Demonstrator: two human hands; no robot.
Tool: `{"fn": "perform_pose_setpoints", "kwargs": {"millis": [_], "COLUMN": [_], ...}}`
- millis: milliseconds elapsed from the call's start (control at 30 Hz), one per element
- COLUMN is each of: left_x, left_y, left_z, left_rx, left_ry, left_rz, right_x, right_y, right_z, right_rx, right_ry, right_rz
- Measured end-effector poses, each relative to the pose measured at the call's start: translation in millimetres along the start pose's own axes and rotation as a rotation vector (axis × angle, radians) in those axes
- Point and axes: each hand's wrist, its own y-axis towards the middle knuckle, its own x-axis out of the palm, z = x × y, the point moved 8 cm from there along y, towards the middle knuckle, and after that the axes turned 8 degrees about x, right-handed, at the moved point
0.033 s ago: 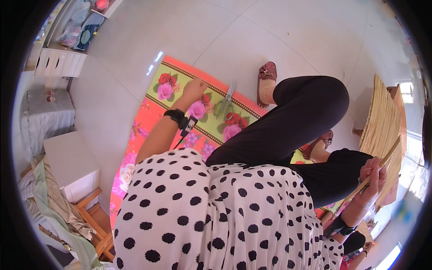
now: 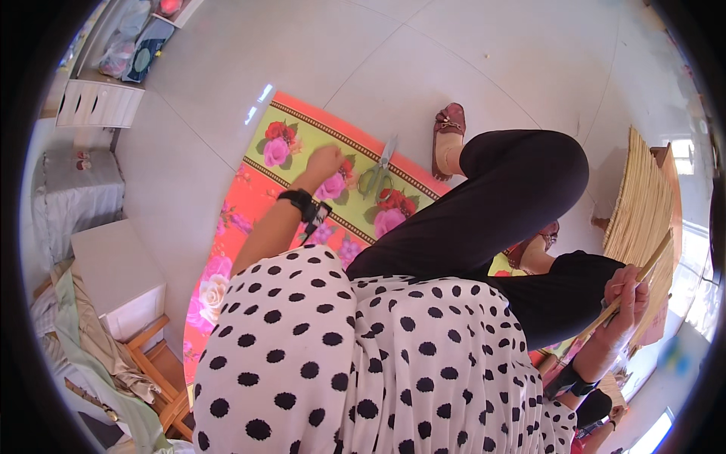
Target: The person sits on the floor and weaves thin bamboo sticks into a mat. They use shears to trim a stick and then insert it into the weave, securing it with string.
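Note:
My left hand is low over the flowered mat, left of a pair of scissors with greenish handles. Its fingers look curled in, and what they hold, if anything, is hidden. At the far right, my right hand is closed around a long, thin, straw-coloured strip that slants up past the fingers. Just beyond that hand stands a sheet of straw-coloured stalks lying side by side.
Brown shoes and my dark-trousered legs take up the middle right. Left are a white box, a wooden chair with cloth, and a small drawer unit. Part of another person shows at lower right.
My left hand has drawn back slightly toward me over the mat. The right hand keeps its grip on the strip, almost unmoved.

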Motion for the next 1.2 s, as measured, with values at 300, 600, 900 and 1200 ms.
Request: {"fn": "perform_pose_setpoints", "kwargs": {"millis": [300,600,900,1200], "left_x": [108.6,121.8,112.2,-116.0], "left_y": [-20.1,-4.4,-0.8,13.1], "left_z": [79.2,88.9,57.0,289.4], "left_rx": [0.043,-0.151,-0.438,0.336], "left_ry": [0.057,0.187,-0.867,-1.318], "left_rz": [-0.107,-0.191,-0.395,-0.098], "right_x": [79.7,100.5,73.0,57.1], "right_y": [1.9,-4.7,-14.8,-18.3], "right_z": [-41.1,-43.8,-39.2,-40.9], "right_rx": [-0.210,-0.448,-0.512,-0.587], "right_ry": [-0.913,-0.998,-0.879,-0.810], "right_rz": [0.185,-0.050,0.096,0.121]}}
